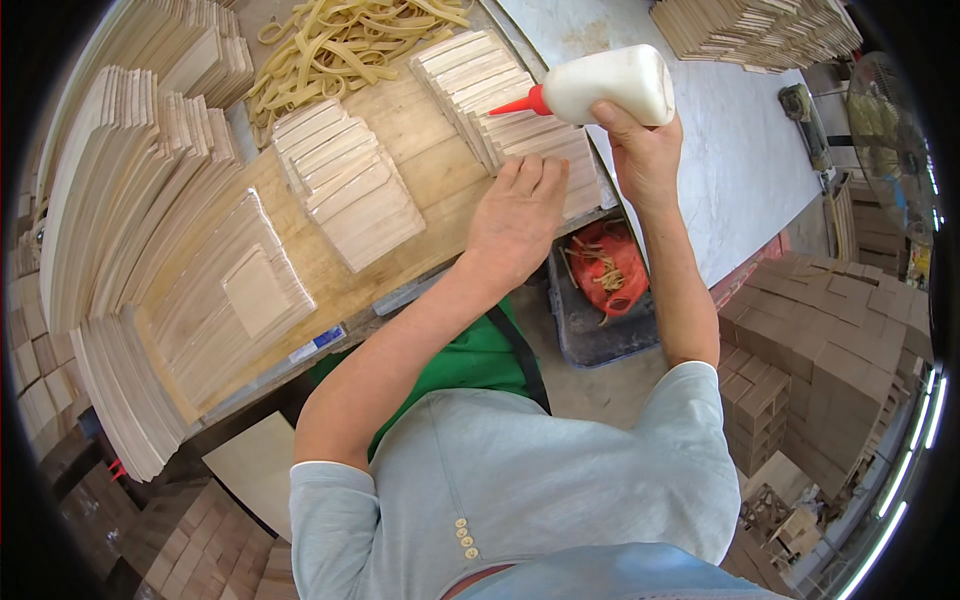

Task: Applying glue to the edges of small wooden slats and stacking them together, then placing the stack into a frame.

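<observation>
My right hand [645,150] is closed round a white squeeze bottle [610,85] with a red cap and a red pointed nozzle. The bottle is tilted almost level, its nozzle tip pointing left over a row of overlapping thin wooden pieces [470,80]. My left hand [520,215] rests on the near end of that row, fingers bent and slightly apart, thumb hidden. To its left lies a second overlapping row of wooden pieces [350,190], with white, glue-like lines along some edges. Both rows lie on a wooden work board [430,130].
Tall stacks of wooden panels [110,190] stand at the left, beside flat panels [220,290]. Yellowish bands [330,50] lie heaped at the back. A dark bin [570,335] holding a red bag [610,275] stands below the board. Right are a pale tabletop [740,160], a fan [885,130] and stacked blocks [830,340].
</observation>
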{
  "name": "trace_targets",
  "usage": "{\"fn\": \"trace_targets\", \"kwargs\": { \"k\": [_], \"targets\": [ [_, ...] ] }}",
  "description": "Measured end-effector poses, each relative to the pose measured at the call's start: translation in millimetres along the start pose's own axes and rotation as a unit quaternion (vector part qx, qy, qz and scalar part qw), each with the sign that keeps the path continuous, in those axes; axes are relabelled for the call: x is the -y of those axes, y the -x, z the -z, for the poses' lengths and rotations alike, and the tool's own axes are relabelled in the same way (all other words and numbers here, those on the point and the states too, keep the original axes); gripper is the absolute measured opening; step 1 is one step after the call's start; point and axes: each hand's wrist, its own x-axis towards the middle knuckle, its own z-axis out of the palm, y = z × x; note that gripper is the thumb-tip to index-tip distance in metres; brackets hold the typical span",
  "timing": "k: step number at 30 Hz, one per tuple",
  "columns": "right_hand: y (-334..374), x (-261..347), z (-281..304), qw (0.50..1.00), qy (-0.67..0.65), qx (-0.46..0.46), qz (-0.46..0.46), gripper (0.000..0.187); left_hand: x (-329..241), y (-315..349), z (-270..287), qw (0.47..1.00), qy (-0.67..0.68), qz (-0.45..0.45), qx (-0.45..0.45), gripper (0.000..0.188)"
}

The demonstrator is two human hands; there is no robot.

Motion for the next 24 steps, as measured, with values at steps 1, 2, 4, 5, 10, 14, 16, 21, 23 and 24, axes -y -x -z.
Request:
{"fn": "trace_targets", "kwargs": {
  "k": [1, 2, 4, 5, 10, 14, 16, 21, 23, 24],
  "targets": [
    [0.1, -2.0, -2.9, 1.000, -0.004, 0.003, 0.002, 0.056, -2.5, 0.6, -0.7, 1.000, -0.018, -0.006, -0.005, 0.053],
    [-0.7, -4.6, -3.3, 1.000, 0.003, 0.007, 0.003, 0.056, -5.0, 1.6, -1.7, 0.999, -0.036, -0.013, -0.010, 0.050],
    [-2.6, -10.4, -2.5, 1.000, 0.017, 0.014, 0.006, 0.056, -7.5, 3.5, -2.3, 0.998, -0.052, -0.020, -0.017, 0.046],
    [-2.7, -11.1, -2.7, 1.000, 0.017, 0.013, 0.010, 0.056, -8.1, 4.0, -2.0, 0.998, -0.050, -0.021, -0.019, 0.045],
    [-3.5, -7.3, 3.0, 0.998, 0.051, 0.002, 0.026, 0.054, -11.0, 7.2, -5.0, 0.999, -0.040, -0.017, -0.025, 0.043],
    [-9.8, 0.9, 18.4, 0.994, 0.089, -0.010, 0.059, 0.051, -12.1, 7.9, -7.4, 0.999, -0.031, -0.021, -0.016, 0.045],
    [-12.1, 7.0, 23.3, 0.992, 0.105, -0.019, 0.063, 0.050, -12.8, 7.6, -7.1, 0.999, -0.027, -0.021, -0.006, 0.046],
    [-14.0, 14.7, 35.0, 0.984, 0.142, -0.048, 0.096, 0.048, -14.1, 7.2, -3.1, 0.999, -0.034, -0.029, 0.015, 0.048],
    [-8.7, 17.6, 34.2, 0.986, 0.124, -0.067, 0.090, 0.048, -14.0, 9.0, -5.7, 0.998, -0.049, -0.029, -0.001, 0.047],
    [-4.5, 18.2, 31.8, 0.992, 0.081, -0.053, 0.081, 0.049, -14.2, 10.0, -7.7, 0.998, -0.055, -0.030, -0.009, 0.047]
  ]
}}
